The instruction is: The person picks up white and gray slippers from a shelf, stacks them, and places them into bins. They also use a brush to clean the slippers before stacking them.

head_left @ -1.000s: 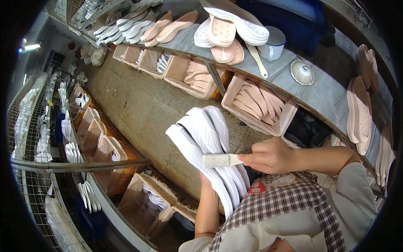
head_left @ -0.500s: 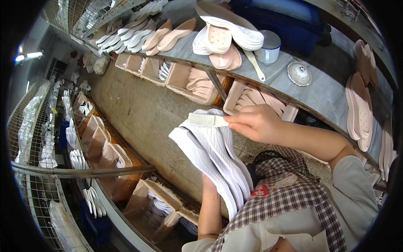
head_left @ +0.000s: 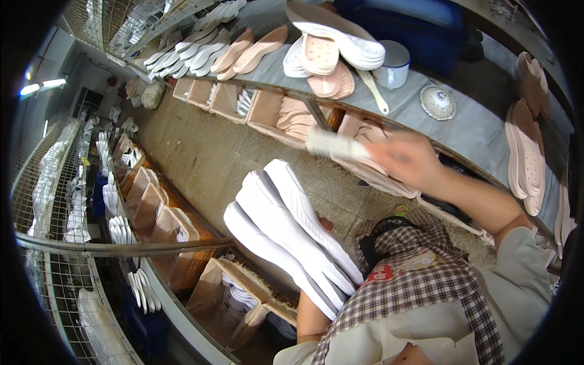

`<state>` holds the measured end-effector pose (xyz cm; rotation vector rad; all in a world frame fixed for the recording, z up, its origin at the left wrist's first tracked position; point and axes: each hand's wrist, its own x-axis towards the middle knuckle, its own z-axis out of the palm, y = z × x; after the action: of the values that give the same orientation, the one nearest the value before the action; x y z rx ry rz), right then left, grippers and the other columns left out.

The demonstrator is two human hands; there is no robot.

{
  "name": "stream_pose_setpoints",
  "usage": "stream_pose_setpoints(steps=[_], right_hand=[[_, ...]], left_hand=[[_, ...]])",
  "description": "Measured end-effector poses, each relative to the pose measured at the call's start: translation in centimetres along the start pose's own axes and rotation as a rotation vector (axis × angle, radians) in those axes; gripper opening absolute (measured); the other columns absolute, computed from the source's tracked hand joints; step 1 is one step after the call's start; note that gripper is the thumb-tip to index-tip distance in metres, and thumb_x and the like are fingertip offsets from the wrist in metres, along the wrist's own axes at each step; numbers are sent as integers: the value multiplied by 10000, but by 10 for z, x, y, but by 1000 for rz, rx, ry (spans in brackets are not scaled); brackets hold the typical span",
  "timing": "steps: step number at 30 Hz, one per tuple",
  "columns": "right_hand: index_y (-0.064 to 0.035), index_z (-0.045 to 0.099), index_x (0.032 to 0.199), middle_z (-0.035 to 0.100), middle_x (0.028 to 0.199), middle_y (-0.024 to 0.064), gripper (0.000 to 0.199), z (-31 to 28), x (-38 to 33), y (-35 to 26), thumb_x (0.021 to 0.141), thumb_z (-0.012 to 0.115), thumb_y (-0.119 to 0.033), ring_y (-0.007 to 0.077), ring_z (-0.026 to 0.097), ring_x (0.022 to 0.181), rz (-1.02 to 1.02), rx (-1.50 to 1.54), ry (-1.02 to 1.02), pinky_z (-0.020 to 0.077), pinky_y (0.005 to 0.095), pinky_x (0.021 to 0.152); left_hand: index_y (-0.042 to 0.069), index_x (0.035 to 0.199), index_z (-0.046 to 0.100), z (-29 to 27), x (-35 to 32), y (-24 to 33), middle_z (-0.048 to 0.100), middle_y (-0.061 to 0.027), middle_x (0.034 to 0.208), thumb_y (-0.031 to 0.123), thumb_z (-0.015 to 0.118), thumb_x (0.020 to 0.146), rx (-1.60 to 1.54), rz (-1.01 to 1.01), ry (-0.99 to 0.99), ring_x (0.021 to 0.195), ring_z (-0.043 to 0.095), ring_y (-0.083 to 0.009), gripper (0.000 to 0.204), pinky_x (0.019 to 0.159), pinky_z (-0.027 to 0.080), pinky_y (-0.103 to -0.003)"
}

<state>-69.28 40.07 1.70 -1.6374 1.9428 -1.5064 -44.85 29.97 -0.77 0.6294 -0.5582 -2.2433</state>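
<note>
"Where are the white, smooth, curved shoe soles (head_left: 286,234)?"
"Overlapping in a bundle over the left hand (head_left: 326,223). They mostly hide it, so I can't tell its grip."
"Its forearm (head_left: 311,317)?"
"Rising beneath them."
"And the right hand (head_left: 406,159)?"
"Raised, blurred, above and right of the soles, fingers closed around the pale flat brush (head_left: 334,145), apart from them."
"Beyond that hand?"
"A grey, marble-patterned table (head_left: 465,137)."
</note>
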Motion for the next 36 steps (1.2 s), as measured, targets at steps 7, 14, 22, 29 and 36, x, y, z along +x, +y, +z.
stream_pose_setpoints(steps=[7,14,22,29,36], right_hand=[[-125,700,1037,469,589,8,211,30,-11,-41,841,661,-193,116,444,459,-223,-15,-73,345,280,392],[-123,698,1033,488,579,4,202,26,-27,-46,857,647,-207,121,417,396,-303,35,-87,360,292,375],[-123,698,1026,511,578,-5,208,26,-32,-39,841,659,-210,98,437,406,-363,32,-41,335,273,330],[-111,707,999,512,581,13,185,21,-30,-38,840,658,-194,100,458,423,-290,7,-96,344,272,360],[-115,699,981,512,585,-14,175,-6,-2,-32,891,585,-212,107,394,402,-173,-256,110,311,266,344]], left_hand=[[36,1329,392,7,-11,-7,523,-151,1191,274,419,988,20,-89,-37,1026,556,-224,417,901,472,-349],[34,1326,394,40,9,9,525,-149,1189,272,417,989,290,373,186,1028,557,-222,413,903,472,-346],[33,1322,396,37,11,11,527,-148,1186,270,414,990,322,344,162,1030,558,-220,408,906,473,-344],[31,1319,399,26,-4,1,529,-146,1185,268,412,991,176,31,-4,1032,559,-218,404,908,473,-342],[30,1316,401,56,20,16,530,-144,1183,265,410,992,496,493,261,1034,560,-216,401,911,473,-340]])
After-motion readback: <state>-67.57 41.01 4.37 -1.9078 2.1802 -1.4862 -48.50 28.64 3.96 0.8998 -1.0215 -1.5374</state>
